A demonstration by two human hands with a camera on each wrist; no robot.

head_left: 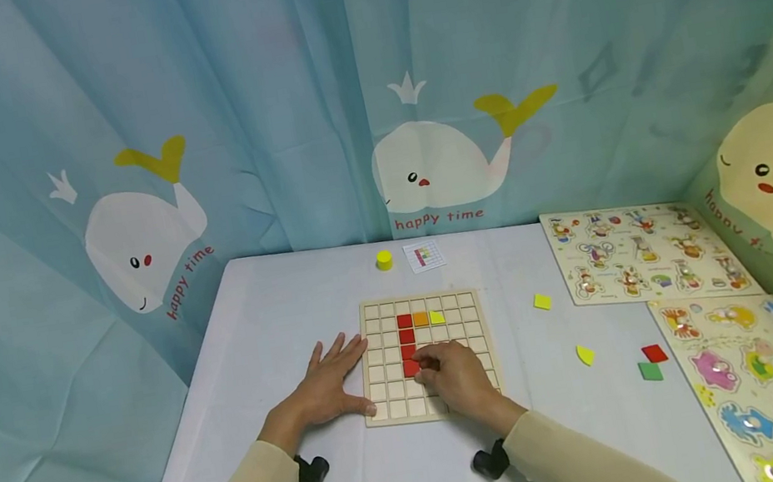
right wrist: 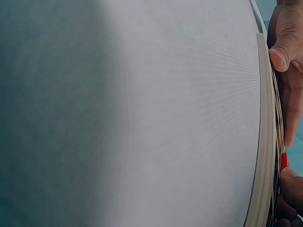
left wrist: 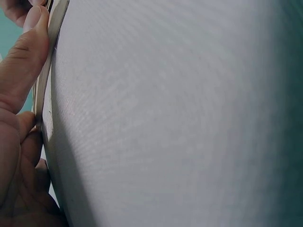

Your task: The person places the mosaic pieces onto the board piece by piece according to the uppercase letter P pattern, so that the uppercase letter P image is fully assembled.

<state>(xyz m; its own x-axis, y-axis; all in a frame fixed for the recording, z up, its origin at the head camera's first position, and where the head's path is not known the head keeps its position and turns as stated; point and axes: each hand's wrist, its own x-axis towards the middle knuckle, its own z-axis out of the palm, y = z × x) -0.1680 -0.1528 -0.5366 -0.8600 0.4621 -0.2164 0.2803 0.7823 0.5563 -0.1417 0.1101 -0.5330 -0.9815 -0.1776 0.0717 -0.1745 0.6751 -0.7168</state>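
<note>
A wooden grid board [head_left: 394,412] lies on the white table, with several red square tiles [head_left: 407,336] in a column, an orange tile [head_left: 420,319] and a yellow tile [head_left: 437,317] in its cells. My left hand [head_left: 329,385] is spread at the board's left edge, thumb on the lower left corner. Over the middle of the board, my right hand [head_left: 457,377] has its thumb and index finger curled at the lowest red tile [head_left: 410,369], pinching its right side. In the right wrist view a red tile [right wrist: 284,161] shows at the thumb tip; the other fingers are partly hidden.
Behind the board are a yellow cylinder [head_left: 384,260] and a pattern card [head_left: 436,262]. To the right lie a yellow square [head_left: 542,301], a yellow rounded piece [head_left: 585,354], a red tile [head_left: 654,353] and a green tile [head_left: 650,371], beside two picture puzzle boards [head_left: 575,232].
</note>
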